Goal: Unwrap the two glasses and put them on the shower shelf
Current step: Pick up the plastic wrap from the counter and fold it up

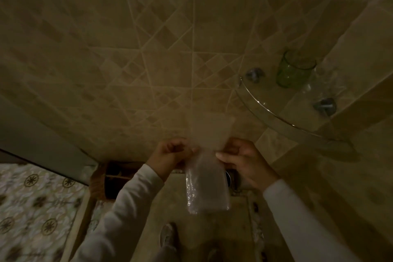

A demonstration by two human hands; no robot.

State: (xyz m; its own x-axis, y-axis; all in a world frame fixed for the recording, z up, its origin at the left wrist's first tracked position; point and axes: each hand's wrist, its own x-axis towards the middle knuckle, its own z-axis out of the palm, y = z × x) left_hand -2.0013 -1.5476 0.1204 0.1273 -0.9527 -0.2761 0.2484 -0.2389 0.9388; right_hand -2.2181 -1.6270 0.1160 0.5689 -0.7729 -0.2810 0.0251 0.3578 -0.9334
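A green glass [294, 69] stands on the clear corner shower shelf [276, 116] at the right, close to the wall corner. Right beside it something clear and faint [323, 76] shows; I cannot tell if it is a second glass. Below the shelf and to its left, my left hand [170, 154] and my right hand [242, 160] pinch a sheet of bubble wrap [207, 185] between them. The wrap hangs down from my fingers, and a pale upper flap rises above them. Whether a glass is inside the wrap is hidden by blur and dim light.
Tiled shower walls fill the view ahead and to the right. Two metal brackets [254, 74] [324, 106] hold the shelf. A wooden box [110, 178] sits on the floor at the left, by a patterned mat [32, 208]. A floor drain [230, 177] lies behind the wrap.
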